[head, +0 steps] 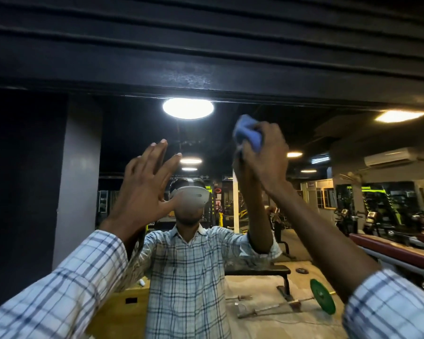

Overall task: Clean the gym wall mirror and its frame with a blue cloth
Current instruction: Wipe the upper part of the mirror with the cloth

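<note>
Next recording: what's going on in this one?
A person faces the gym wall mirror. The right hand grips a bunched blue cloth high on the mirror, just under the dark top frame. The left hand is raised beside it, fingers straight and spread, holding nothing; whether it touches the mirror is unclear.

No wording is legible anywhere. Small signs [204,177] reflected deep in the mirror [132,133] are blurred, dim and too small to read.
</note>
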The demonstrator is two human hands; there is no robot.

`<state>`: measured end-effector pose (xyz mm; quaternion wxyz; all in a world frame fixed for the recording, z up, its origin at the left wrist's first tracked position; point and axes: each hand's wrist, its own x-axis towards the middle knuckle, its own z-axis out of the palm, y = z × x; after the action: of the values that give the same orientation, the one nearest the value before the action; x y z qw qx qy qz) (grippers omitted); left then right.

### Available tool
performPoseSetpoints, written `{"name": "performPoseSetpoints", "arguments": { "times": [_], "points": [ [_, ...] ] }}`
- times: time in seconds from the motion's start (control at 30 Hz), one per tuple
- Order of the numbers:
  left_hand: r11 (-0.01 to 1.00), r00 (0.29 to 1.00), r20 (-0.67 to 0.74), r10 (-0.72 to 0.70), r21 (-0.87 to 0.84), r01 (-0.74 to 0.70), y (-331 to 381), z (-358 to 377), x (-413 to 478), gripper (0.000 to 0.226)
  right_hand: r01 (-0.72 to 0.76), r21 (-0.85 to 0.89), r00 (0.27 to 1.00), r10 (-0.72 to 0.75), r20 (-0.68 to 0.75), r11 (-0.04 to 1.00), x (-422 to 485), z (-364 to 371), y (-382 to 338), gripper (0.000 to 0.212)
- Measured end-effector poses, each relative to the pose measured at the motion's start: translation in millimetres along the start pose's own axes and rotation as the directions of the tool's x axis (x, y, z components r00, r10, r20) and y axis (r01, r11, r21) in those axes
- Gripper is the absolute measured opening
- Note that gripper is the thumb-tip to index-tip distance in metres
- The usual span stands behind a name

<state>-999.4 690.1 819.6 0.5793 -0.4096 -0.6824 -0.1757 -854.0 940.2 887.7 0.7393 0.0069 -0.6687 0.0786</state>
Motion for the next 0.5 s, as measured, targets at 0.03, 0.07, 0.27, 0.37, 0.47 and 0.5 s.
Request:
{"name": "performPoseSetpoints", "arguments": {
  "times": [0.03, 0.07, 0.27, 0.37, 0.47, 0.5],
  "points": [
    [1.000, 1.000, 0.005, 0.004, 0.000, -0.004, -1.8, -0.8, -1.2, 0.086, 0.222, -0.027, 0.968, -0.217, 0.128, 0.975, -4.7, 4.1, -7.9, 0.035],
    [1.000, 1.000, 0.010, 0.009, 0.001, -0.009, -3.3, -1.5, -2.2, 0.086, 0.440, 0.003, 0.853, -0.419, 0.310, 0.898, -10.8, 5.0, -14.3, 0.035],
    [1.000, 1.000, 0.019, 0.001, 0.015, -0.001, -13.0, -6.7, -5.9, 0.087, 0.024, -0.039, 1.000, -0.023, 0.008, 0.999, 42.1, -2.4, 1.6, 0.038],
    [1.000, 1.000, 0.024, 0.016, 0.019, -0.017, -15.8, -8.0, -5.1, 0.088, 0.125, -0.040, 0.990, -0.122, 0.063, 0.991, 34.7, 11.0, -16.3, 0.036],
    [1.000, 1.000, 0.024, 0.003, 0.019, -0.004, -21.8, -10.2, -5.0, 0.089, 0.596, 0.027, 0.706, -0.539, 0.459, 0.803, 21.8, 15.3, -35.1, 0.030],
    [1.000, 1.000, 0.028, 0.000, 0.024, -0.001, -23.7, -11.4, -5.8, 0.089, 0.572, 0.003, 0.742, -0.519, 0.424, 0.820, 28.7, 16.7, -34.0, 0.029]
  ]
}}
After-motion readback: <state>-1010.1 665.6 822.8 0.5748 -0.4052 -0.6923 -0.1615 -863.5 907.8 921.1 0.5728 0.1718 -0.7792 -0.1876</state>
